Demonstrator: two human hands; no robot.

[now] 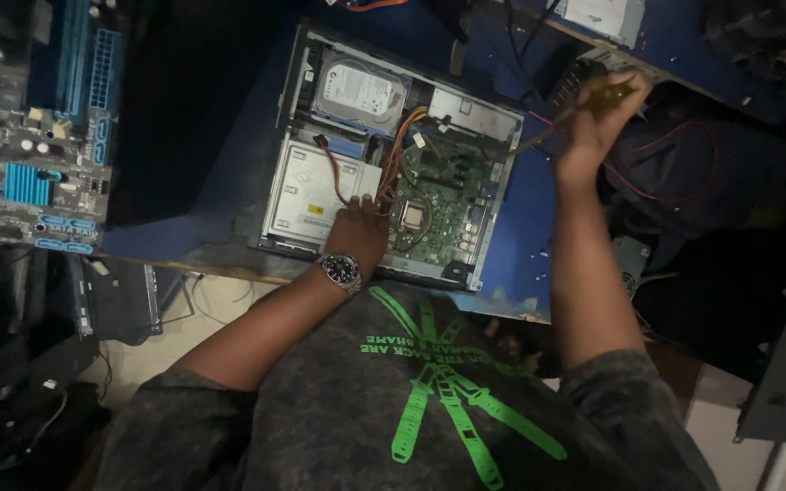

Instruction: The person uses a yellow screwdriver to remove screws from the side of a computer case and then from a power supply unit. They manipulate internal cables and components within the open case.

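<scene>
An open PC case (393, 155) lies on a worn blue desk (520, 245) in a dim, cluttered room. The left hand (358, 232) rests inside the case, its grip loose on nothing; right of the case, the right hand (598, 123) clenches a screwdriver (584, 105). A bare motherboard (34, 127) sits well left of the case.

The left hand (359, 229) reaches forward, fingers bent down. The right hand (598, 114) is stretched far out, fingers closed tight.

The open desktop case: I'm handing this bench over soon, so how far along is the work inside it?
Done: the desktop case lies open, side panel off, hard drive and green motherboard exposed. In hand: the left hand presses down by the optical drive and orange cables; the right hand holds a screwdriver at the case's edge. Left: drives and cables remain inside.
</scene>
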